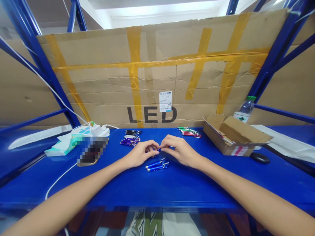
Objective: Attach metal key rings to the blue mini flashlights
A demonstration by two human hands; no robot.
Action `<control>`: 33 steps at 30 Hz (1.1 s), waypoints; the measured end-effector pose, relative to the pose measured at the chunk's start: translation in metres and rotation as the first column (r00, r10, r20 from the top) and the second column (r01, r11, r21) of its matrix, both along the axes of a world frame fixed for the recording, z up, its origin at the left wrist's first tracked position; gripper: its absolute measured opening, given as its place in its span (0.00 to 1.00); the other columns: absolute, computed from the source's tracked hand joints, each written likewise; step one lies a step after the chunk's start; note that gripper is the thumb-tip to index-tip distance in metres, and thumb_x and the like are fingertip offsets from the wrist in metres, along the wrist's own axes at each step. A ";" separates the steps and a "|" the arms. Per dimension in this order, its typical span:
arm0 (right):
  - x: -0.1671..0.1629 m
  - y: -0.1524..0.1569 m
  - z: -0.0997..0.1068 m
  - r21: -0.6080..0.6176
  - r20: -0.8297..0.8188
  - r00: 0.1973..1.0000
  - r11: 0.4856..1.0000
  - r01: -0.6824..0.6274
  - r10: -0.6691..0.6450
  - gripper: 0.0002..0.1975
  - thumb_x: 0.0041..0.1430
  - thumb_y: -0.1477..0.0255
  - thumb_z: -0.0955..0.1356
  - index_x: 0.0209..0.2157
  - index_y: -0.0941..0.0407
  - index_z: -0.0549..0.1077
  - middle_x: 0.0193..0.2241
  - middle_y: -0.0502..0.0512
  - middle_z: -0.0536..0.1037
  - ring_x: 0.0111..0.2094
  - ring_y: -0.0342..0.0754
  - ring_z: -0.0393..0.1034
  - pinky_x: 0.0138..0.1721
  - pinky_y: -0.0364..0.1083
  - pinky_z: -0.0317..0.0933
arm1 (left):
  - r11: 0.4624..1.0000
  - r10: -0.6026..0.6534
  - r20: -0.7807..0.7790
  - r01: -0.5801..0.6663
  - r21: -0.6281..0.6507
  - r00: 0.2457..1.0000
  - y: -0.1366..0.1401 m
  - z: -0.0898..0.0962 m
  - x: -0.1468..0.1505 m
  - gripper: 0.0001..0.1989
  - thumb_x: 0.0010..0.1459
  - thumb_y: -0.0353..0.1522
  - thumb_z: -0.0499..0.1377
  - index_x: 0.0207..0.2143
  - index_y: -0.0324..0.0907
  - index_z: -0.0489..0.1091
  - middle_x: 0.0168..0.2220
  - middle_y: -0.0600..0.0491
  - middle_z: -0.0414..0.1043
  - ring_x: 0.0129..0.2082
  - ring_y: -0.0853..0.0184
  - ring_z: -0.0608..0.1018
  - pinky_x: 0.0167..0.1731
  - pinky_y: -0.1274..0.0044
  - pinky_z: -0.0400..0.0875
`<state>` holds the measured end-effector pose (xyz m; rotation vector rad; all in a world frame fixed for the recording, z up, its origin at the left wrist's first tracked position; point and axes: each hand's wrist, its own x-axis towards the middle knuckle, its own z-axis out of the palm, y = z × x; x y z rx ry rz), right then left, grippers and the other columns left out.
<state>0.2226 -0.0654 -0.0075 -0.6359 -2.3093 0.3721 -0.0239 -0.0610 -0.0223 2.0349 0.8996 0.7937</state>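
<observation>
Both hands meet over the middle of the blue table. My left hand (142, 152) is closed, thumb and fingertips pinching one end of a blue keychain flashlight (159, 149). On its other end, my right hand (179, 150) is closed in a pinch as well. Fingers hide most of that flashlight. Just below the hands lie two blue keychain flashlights (156, 165) with metal tips and clips. Left of the hands is a group of purple, silver and black flashlights (130, 137). Red and green ones (189, 132) lie behind my right hand.
An open cardboard box (221, 139) stands at right, near a black computer mouse (260, 158) and a bottle (246, 108). At left are a phone (92, 152), a tissue pack (64, 146) and a power strip (92, 131) with cables. A taped cardboard sheet (103, 88) closes the back.
</observation>
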 end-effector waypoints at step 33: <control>0.005 0.004 0.008 -0.124 -0.156 0.968 0.977 0.176 -0.194 0.07 0.72 0.66 0.69 0.42 0.53 0.79 0.38 0.52 0.84 0.38 0.49 0.77 0.42 0.47 0.67 | 0.988 0.079 -0.015 -0.077 0.137 0.997 -0.005 0.007 -0.003 0.20 0.75 0.46 0.53 0.54 0.43 0.73 0.46 0.49 0.76 0.40 0.63 0.76 0.43 0.72 0.72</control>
